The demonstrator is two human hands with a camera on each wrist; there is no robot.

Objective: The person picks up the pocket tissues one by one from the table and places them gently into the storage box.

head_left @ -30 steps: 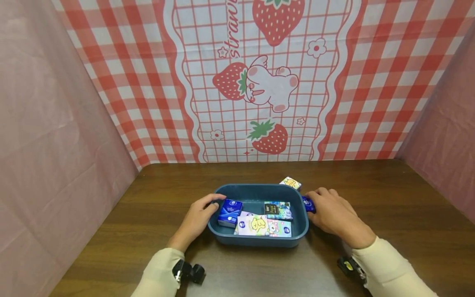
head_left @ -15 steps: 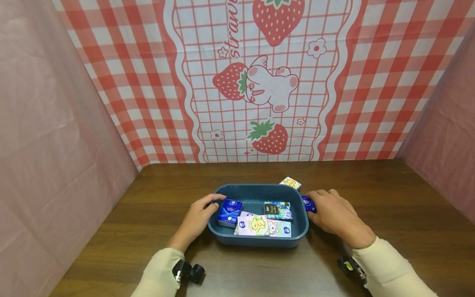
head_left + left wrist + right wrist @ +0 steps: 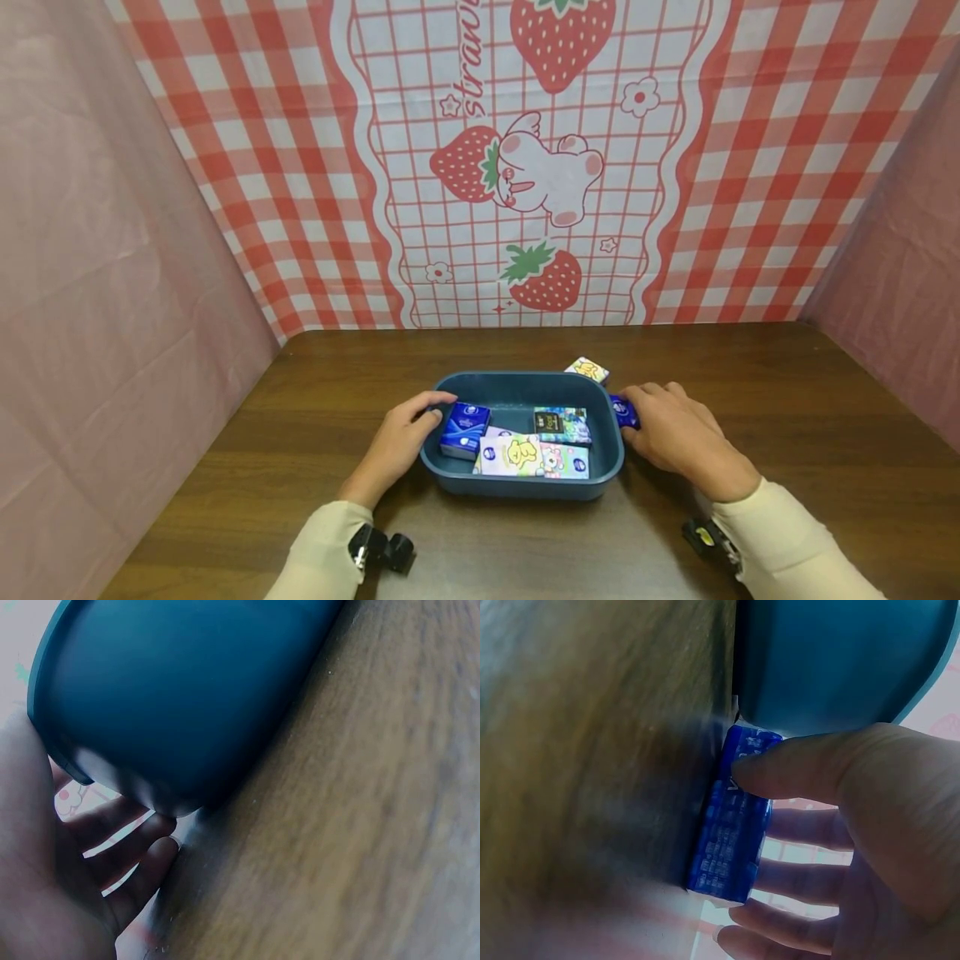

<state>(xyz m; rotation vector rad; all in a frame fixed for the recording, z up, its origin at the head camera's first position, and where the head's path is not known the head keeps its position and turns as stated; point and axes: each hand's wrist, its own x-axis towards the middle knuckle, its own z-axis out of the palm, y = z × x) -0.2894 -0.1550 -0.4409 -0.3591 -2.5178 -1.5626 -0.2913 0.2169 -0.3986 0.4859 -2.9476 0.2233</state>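
A dark blue plastic basin (image 3: 517, 490) stands on the table with several tissue packs inside. At its left end, my left hand (image 3: 401, 437) holds the rim, with thumb and index finger over the edge; in the left wrist view the other fingers (image 3: 139, 862) lie along the outer wall. Just outside the right end, my right hand (image 3: 671, 429) grips a blue tissue pack (image 3: 622, 412). In the right wrist view the thumb lies on the face of this blue pack (image 3: 731, 832), the fingers behind it. The pack stands on the table beside the basin wall.
Inside the basin lie a blue pack (image 3: 465, 430), a white pack with a yellow cartoon (image 3: 513, 456), a pink-patterned pack (image 3: 567, 461) and a black-and-floral pack (image 3: 551, 422). Behind the basin's right corner is another yellow-cartoon pack (image 3: 588, 369). A checked cloth (image 3: 300, 167) hangs behind the table.
The blue pack in my right hand has shifted very slightly. Both hands and the basin stay in place.
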